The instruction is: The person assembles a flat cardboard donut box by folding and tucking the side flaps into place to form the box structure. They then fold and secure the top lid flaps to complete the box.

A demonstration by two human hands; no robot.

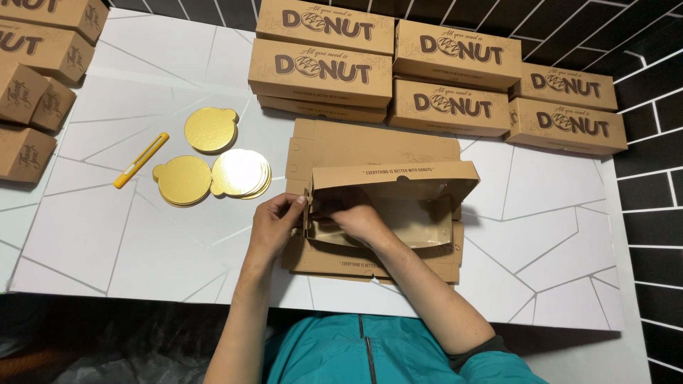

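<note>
The left forearm rises from the lower edge, and the left hand (274,222) pinches the left end wall of the half-folded brown box (398,206) near the middle of the white table (541,235). The right forearm angles in leftward; the right hand (352,217) reaches inside the box, fingers curled against its inner flap.

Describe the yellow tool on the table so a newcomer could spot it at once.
Start at the white table, then find the gold round cards left of the hands. Just left of them lies the yellow cutter, set aslant. It is the only slim, stick-shaped thing there; everything nearby is round discs or brown boxes.
</note>
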